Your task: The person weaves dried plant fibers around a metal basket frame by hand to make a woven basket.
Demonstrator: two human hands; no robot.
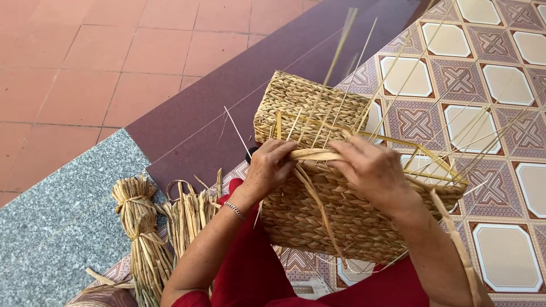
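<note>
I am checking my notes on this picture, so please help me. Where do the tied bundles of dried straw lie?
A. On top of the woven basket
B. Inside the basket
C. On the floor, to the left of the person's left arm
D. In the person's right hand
C: the tied bundles of dried straw lie on the floor beside the left arm, apart from the woven basket, which both the left hand and the right hand touch.

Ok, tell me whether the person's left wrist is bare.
No: a thin metal bracelet circles the wrist just below the left hand, which grips a flat straw strand at the woven basket rim.
</note>
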